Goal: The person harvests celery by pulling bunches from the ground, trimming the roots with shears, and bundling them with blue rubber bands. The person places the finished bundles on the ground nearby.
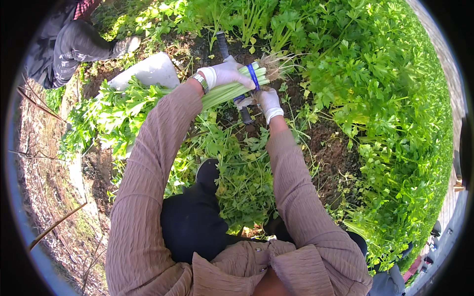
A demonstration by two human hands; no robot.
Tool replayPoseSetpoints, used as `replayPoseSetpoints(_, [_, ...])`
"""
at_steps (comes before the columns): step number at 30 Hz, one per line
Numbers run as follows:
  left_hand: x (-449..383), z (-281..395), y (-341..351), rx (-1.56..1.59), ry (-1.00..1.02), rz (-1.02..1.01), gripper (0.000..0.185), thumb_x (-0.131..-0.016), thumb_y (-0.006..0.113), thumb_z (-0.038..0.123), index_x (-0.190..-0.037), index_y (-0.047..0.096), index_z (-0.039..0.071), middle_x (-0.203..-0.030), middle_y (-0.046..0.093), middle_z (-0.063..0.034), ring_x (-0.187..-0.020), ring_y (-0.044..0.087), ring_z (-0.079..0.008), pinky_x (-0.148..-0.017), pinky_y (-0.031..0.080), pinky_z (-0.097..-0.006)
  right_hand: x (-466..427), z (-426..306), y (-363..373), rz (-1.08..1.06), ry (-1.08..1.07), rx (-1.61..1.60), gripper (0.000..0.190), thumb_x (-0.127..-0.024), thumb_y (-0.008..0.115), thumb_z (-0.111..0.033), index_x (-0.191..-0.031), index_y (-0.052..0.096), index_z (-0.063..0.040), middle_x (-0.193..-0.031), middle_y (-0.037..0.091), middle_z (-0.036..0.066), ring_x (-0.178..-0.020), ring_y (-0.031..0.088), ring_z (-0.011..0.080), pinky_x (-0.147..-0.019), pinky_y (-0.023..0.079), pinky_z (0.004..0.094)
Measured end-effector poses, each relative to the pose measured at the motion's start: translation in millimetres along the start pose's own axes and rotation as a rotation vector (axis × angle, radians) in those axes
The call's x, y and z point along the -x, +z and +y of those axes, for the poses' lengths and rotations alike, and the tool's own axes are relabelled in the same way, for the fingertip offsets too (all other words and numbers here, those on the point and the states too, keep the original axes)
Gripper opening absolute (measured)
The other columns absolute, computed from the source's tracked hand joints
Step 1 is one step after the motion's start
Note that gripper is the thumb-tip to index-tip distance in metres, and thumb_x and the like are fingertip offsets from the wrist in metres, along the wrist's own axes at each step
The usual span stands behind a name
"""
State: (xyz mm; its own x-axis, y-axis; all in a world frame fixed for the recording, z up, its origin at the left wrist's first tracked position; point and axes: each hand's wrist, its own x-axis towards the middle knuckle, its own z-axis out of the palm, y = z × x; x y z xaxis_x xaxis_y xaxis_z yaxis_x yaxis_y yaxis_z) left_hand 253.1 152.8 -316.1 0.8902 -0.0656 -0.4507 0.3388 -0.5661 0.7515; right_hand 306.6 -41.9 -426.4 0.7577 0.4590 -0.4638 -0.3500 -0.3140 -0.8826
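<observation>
My left hand [226,75], in a pale glove with a metal-banded watch at the wrist, is closed around a bunch of celery [226,94]. The stalks lie slantwise, roots [276,66] at the upper right and leaves spreading to the left. A blue printed band [253,77] wraps the stalks near the root end. My right hand [267,100], gloved too, has its fingers at the lower side of this band; its fingertips are partly hidden. Beneath the bunch is a tool with dark wrapped ends [246,115] and a blue band around its middle part.
Dense celery plants [381,92] grow ahead and to the right. A white object [148,72], perhaps a container, lies left of the hands. Another person's leg and shoe [126,46] are at the upper left. Cut leafy stems [244,181] cover soil near my feet; dry sticks [57,225] stand at the left.
</observation>
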Motion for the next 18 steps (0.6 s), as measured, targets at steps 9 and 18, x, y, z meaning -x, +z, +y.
replayPoseSetpoints(9, [2.9,6.1,-9.8,0.100,-0.066,-0.131,0.092,-0.062,0.074,0.062,-0.127,0.058,0.000,-0.141,0.027,-0.0294,-0.133,0.026,-0.0414,-0.111,0.026,-0.0426,2.0,17.3,-10.9,-0.289,-0.518,-0.433,0.081,-0.076,0.081,-0.018,-0.141,0.036,-0.002,-0.133,0.052,0.011,-0.118,0.054,0.0207,-0.098,0.044,0.0316])
replayPoseSetpoints(18, [46.4,16.1,-15.1,0.044,0.081,-0.131,0.089,-0.068,0.082,0.046,-0.138,0.045,0.004,-0.134,0.049,-0.0181,-0.122,0.050,-0.0280,-0.106,0.037,-0.0361,78.4,15.7,-36.6,-0.520,-0.147,-0.867,0.056,-0.093,0.057,-0.032,-0.138,0.039,-0.004,-0.109,0.065,0.026,-0.079,0.069,0.0243,-0.054,0.050,0.0242])
